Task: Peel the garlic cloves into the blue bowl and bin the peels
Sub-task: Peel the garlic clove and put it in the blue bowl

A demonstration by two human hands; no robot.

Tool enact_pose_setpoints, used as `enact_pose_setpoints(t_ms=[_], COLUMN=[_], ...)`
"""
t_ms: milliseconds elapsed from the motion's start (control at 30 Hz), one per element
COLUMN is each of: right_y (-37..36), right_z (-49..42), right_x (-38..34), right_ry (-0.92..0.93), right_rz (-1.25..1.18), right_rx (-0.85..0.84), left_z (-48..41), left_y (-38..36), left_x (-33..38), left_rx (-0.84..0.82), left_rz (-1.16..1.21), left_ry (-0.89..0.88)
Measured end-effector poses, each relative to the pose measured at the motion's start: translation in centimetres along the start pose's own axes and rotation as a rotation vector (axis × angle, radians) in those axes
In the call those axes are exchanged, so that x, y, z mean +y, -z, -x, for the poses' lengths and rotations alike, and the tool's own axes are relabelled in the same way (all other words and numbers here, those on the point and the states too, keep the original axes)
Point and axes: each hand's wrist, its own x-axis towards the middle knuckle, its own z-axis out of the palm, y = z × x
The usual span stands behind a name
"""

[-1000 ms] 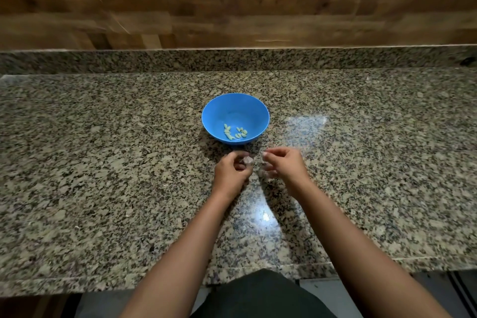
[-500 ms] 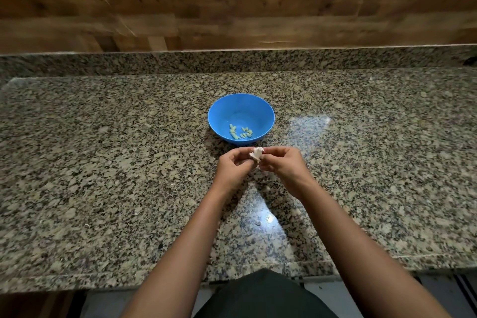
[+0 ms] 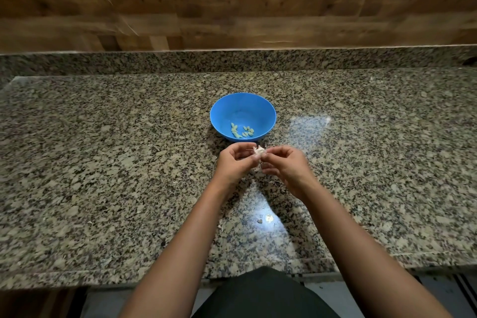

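Pinching fingers (image 3: 274,153) half-hiding garlic clove (image 3: 259,151)

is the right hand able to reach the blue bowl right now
Probably yes: the blue bowl sits just beyond the right hand with only bare counter between, though it and the left hand pinch a garlic clove.

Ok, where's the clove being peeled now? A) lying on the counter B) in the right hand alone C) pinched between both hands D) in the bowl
C: the left hand and right hand both pinch the clove, just this side of the bowl.
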Motion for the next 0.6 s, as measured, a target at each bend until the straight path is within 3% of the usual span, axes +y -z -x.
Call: enact_pose_setpoints(t_ms=[133, 333, 600], right_y=[0.0, -0.3, -0.6], right_z=[0.1, 0.3, 0.3], right_x=[-0.2, -0.8, -0.8], right_ry=[0.148, 0.204, 0.07], right_rz=[0.354, 0.542, 0.121], right_rx=[0.026, -0.03, -0.026], left_z=[-0.2, -0.2, 0.0], left_y=[0.4, 0.6, 0.5], left_x=[0.4, 1.3, 0.8], left_rx=[-0.015, -0.021, 0.004], left_rz=[-0.045, -0.078, 0.122], left_ry=[-0.016, -0.055, 0.005])
